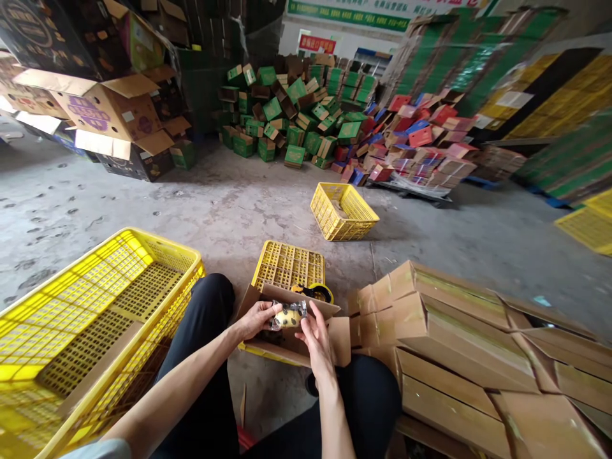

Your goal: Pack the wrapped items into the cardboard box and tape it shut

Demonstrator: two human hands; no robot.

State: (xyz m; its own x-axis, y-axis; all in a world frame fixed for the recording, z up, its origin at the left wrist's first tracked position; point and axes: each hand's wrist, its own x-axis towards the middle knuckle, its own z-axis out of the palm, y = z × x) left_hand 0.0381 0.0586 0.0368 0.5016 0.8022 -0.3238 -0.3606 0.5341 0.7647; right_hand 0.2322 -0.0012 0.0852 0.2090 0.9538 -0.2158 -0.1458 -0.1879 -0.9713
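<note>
Centre of frame, just below mid-height: clear-wrapped yellow packet with dark spots point(289, 317), held above an open cardboard box point(341, 338). Left hand point(258, 320): thumb and fingers pinched on the packet's left end. Right hand point(316, 336): fingers at its right end; cannot tell if clamped. Tape dispenser point(321, 292) just beyond, by yellow plastic crate point(288, 262). Stacked cardboard cartons point(459, 344), lower right; larger yellow crate point(157, 245), lower left.

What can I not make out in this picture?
Head view:
- Inside of the open brown cardboard box: partly hidden by the left hand, the right hand and the yellow black-spotted packet in clear film.
- Fine markings on this packet: too small.
- Large yellow plastic crate: cut off by left edge.
</note>
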